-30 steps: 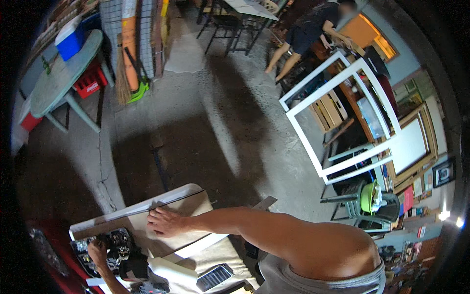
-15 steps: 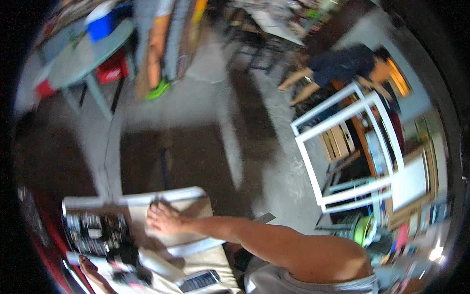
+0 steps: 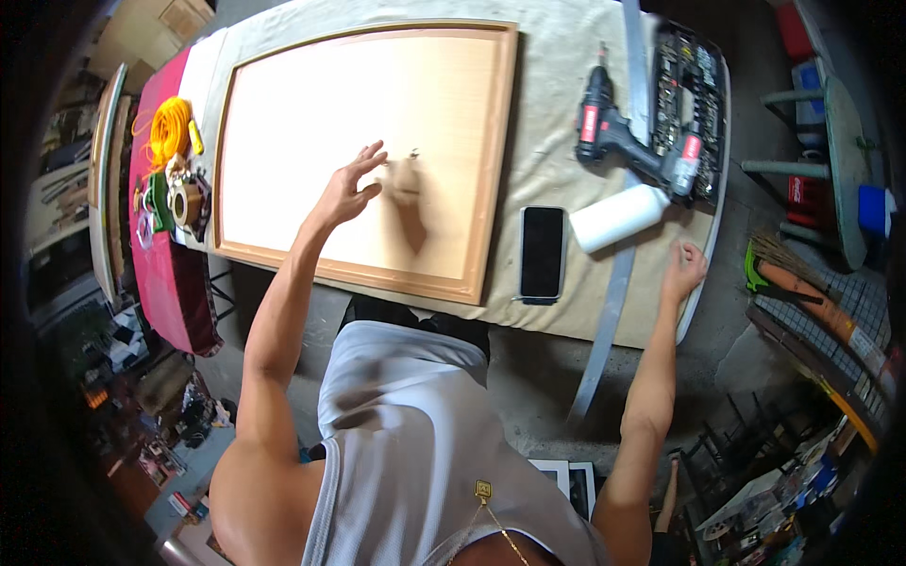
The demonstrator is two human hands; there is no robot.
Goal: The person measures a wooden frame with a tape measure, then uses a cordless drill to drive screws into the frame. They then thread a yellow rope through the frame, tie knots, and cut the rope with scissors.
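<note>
My left hand (image 3: 351, 191) is raised over a large pale panel in a wooden frame (image 3: 293, 141), fingers spread and holding nothing. Its shadow falls on the panel, close to a small dark fitting (image 3: 413, 154) too small to name. My right hand (image 3: 685, 269) is at the table's right edge, fingers loosely curled, with nothing showing in them. Closest to it lies a white bottle (image 3: 618, 219) on its side. A black and red cordless drill (image 3: 604, 123) and an open case of sockets and tools (image 3: 687, 94) lie beyond. A phone (image 3: 543, 253) lies beside the frame.
A long metal strip (image 3: 613, 297) runs under the bottle and drill, jutting past the near edge of the cloth-covered table (image 3: 557, 57). Left, a magenta cloth (image 3: 179, 292) bears orange rope (image 3: 170, 130) and a tape roll (image 3: 186, 201). A round table (image 3: 845, 170) stands right.
My view has swung from the room at the right back to the table. My right hand, earlier flat on the table corner, is now curled; my left hand is now over the framed panel.
</note>
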